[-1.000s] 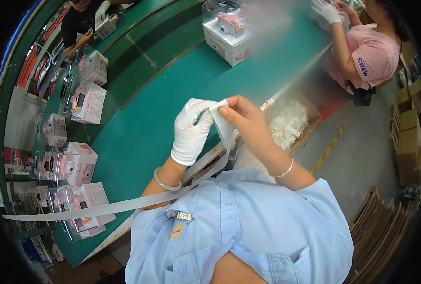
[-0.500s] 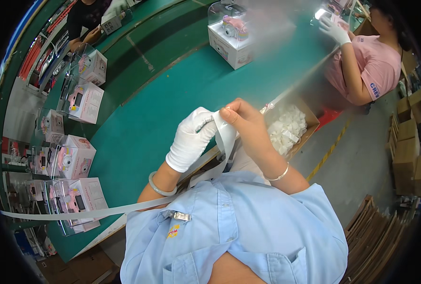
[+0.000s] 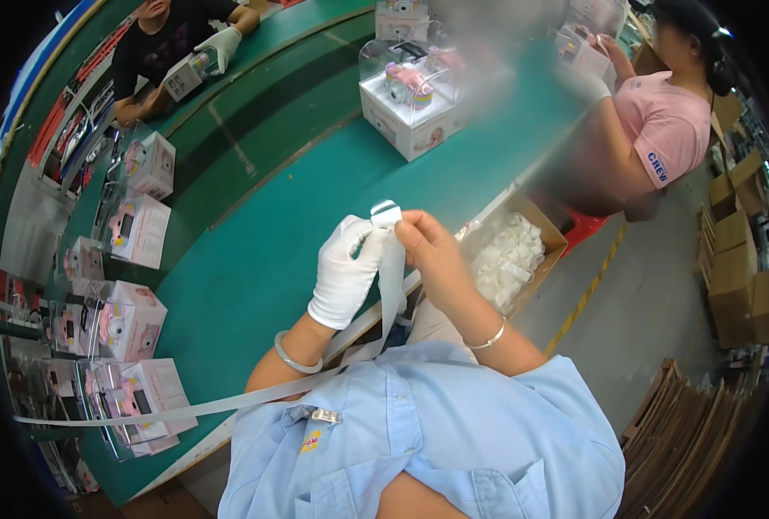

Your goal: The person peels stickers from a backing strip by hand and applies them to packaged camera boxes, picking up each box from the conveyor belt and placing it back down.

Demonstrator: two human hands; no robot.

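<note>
A long white ribbon [image 3: 390, 285] hangs from between my hands and runs off to the left across my forearm. Its upper end is bent into a small loop above my fingertips. In a white glove, my left hand [image 3: 343, 275] is closed, pinching the ribbon just below that loop. My bare right hand [image 3: 436, 255] grips the loop's right side between thumb and fingers. Right of it, a cardboard box [image 3: 554, 245] holds a heap of white ribbon pieces [image 3: 510, 259].
Pink toy cameras in white boxes with transparent covers stand along the left [image 3: 138, 320] and at the far side [image 3: 410, 108] of the green table [image 3: 289, 203]. Co-workers handle boxes at the far left and far right. Cartons [image 3: 735, 251] stack at right.
The ribbon's end now forms a loop above my fingers, where before it lay flatter between them. Both hands have shifted slightly left and down in view.
</note>
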